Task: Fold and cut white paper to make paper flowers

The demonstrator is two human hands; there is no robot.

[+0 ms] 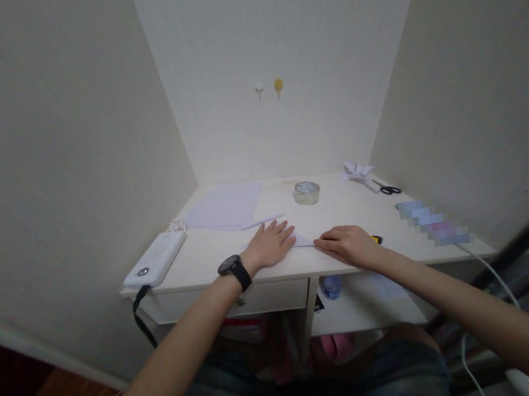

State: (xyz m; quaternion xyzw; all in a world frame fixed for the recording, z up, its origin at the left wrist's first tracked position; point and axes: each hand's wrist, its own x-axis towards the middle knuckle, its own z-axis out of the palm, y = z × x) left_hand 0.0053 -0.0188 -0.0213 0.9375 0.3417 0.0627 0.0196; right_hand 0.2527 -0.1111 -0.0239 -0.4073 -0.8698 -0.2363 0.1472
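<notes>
A folded sheet of white paper [303, 240] lies on the desk near its front edge, partly covered by my hands. My left hand [271, 244] rests flat on its left part, fingers spread, a black watch on the wrist. At the paper's right tip, the fingers of my right hand [345, 245] are pressed together on it. Just beyond my left hand lies a narrow, rolled or folded strip of white paper [263, 221]. A yellow and black object [377, 239] pokes out beside my right hand, mostly hidden by it.
White paper sheets [225, 206] lie at the back left, near a white device [156, 260] with a black strap. A tape roll [307, 193] stands at the back; folded paper pieces [357, 171], scissors [387, 189] and a blurred-out phone-like object [431, 223] with a cable are right. Walls enclose the desk.
</notes>
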